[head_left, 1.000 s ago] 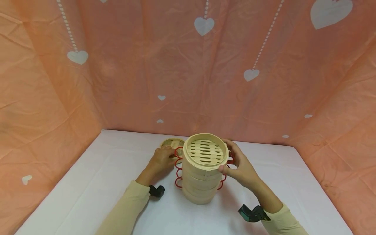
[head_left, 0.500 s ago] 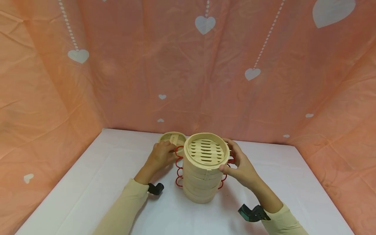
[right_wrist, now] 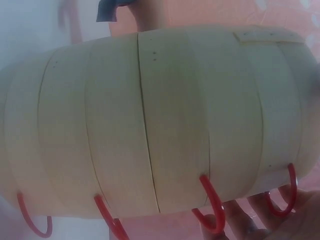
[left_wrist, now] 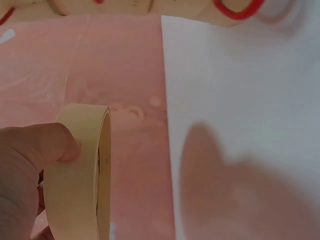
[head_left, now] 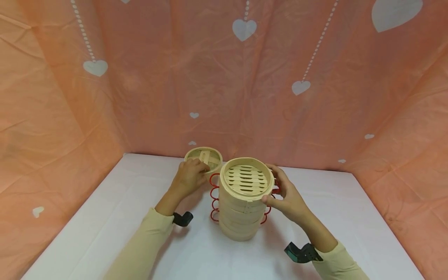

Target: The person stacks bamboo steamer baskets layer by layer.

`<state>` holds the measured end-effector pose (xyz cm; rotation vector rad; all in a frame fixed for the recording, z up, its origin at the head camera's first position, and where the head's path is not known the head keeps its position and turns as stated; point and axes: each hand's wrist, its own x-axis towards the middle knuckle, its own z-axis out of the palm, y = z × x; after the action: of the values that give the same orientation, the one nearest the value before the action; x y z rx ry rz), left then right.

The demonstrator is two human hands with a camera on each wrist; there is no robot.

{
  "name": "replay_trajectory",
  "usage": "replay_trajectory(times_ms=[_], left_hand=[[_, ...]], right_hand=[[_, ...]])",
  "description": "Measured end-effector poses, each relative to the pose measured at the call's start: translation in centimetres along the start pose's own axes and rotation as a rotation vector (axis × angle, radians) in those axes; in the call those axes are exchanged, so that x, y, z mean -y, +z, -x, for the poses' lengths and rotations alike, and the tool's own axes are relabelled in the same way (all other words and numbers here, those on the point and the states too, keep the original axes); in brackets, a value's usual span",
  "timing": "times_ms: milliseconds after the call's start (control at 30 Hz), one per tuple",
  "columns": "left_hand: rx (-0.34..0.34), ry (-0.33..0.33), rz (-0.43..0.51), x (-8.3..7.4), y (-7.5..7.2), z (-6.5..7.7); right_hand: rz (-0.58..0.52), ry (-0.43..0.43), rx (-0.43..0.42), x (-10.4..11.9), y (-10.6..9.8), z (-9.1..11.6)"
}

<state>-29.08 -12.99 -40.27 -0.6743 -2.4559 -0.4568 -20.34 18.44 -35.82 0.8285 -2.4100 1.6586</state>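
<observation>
My left hand [head_left: 189, 177] grips a round bamboo steamer lid [head_left: 215, 157] by its rim, raised at the back left of the stack. In the left wrist view the thumb presses the outside of the lid's rim [left_wrist: 75, 185], while the other fingers are mostly hidden. A tall stack of bamboo steamer baskets [head_left: 241, 217] stands upright, its slatted top tier uncovered. Red loop handles [head_left: 214, 193] run down both sides. My right hand [head_left: 290, 198] holds the upper right side of this stack, thumb at the front and fingers behind, near the red handles [right_wrist: 212, 205].
The stack stands on a white-covered table [head_left: 115, 217]. Behind the table's far edge hangs an orange-pink sheet [head_left: 210, 85] with white hearts, which also encloses both sides. Black wrist cameras sit on both forearms.
My left hand has lifted the lid up and slightly left from behind the stack, so more of the lid shows. The right hand and the stack have barely moved.
</observation>
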Motion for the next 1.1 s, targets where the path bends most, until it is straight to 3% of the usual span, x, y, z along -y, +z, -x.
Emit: replay_trajectory(times_ms=[467,1100], left_hand=[[-0.076,0.052,-0.009,-0.8,-3.0,-1.0],[-0.156,0.072,0.077,-2.3,-6.6,-1.0]], right_hand=[[-0.006,-0.015,-0.013,0.0,0.0,0.1],[-0.015,0.01,-0.002,0.1,0.2,0.2]])
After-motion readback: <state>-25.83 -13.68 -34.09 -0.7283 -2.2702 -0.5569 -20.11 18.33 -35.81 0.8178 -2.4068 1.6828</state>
